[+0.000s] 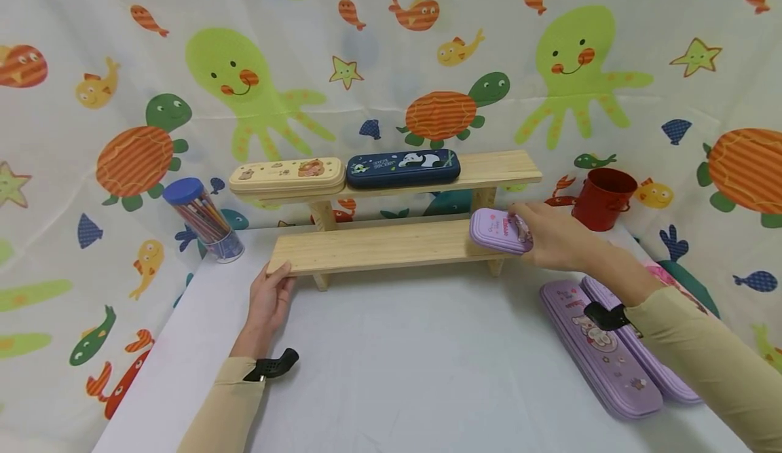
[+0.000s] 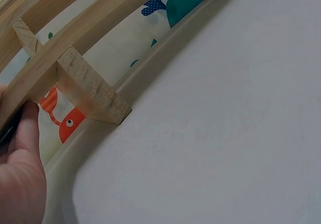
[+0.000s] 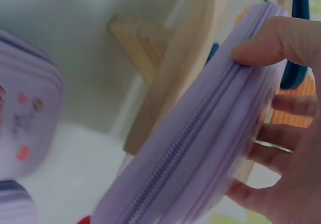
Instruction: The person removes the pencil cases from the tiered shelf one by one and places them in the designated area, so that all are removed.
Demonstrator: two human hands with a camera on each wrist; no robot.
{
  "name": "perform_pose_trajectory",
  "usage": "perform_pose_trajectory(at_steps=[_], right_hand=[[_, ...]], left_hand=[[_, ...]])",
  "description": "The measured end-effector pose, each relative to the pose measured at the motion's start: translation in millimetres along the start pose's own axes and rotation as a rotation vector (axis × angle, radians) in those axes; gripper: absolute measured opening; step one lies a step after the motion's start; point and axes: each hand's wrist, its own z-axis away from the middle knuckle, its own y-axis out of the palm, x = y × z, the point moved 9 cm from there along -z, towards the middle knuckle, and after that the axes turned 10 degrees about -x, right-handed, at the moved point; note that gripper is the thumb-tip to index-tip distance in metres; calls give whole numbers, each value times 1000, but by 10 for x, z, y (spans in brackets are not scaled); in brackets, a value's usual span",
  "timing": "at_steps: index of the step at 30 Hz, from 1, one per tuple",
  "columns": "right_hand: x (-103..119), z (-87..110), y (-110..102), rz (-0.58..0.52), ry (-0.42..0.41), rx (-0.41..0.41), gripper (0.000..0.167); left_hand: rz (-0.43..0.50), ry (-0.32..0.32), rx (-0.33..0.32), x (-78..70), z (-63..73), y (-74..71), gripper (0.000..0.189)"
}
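Note:
A two-tier wooden shelf (image 1: 379, 244) stands against the backdrop. My left hand (image 1: 270, 303) grips the left end of its lower board, thumb on top at the edge. Above the right end of that board, my right hand (image 1: 552, 239) holds a lilac zippered pencil case (image 1: 496, 230). In the right wrist view, the thumb presses beside the zipper (image 3: 180, 143) and the fingers lie along the opposite face. On the upper board lie a cream pencil case (image 1: 287, 177) and a navy panda pencil case (image 1: 403, 169), side by side.
Two more purple pencil cases, one in front (image 1: 601, 344) and one partly under my right forearm (image 1: 667, 375), lie on the white table (image 1: 415, 365). A blue-lidded tub of colored pencils (image 1: 204, 219) stands at left, a red bucket (image 1: 601, 202) at back right.

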Motion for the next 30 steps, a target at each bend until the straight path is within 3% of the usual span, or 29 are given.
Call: perform_pose_trajectory(at_steps=[9, 25, 30], right_hand=[[103, 325, 153, 4, 75, 98, 86], [341, 750, 374, -61, 130, 141, 85], [465, 880, 529, -65, 125, 152, 83]], left_hand=[[10, -3, 0, 9, -3, 1, 71], [26, -7, -3, 1, -22, -23, 71], [12, 3, -1, 4, -20, 7, 70]])
